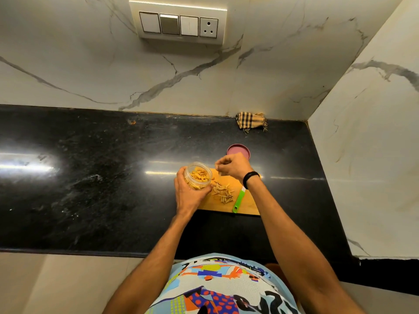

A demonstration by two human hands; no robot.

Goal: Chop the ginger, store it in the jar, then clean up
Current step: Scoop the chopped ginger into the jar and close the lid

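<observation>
While the left hand [189, 196] grips the jar [199, 175], the right hand [233, 165] pinches a ginger strip [219, 173] at the jar's 3 o'clock.

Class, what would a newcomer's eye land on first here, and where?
The left hand grips a clear jar of chopped ginger at the left edge of the cutting board, the right hand pinches a ginger piece beside it. Loose ginger strips and a green-handled knife lie on the board; a pink lid sits behind.

The person wears a black wristband [251, 179] and a brightly patterned shirt [224, 288].
</observation>
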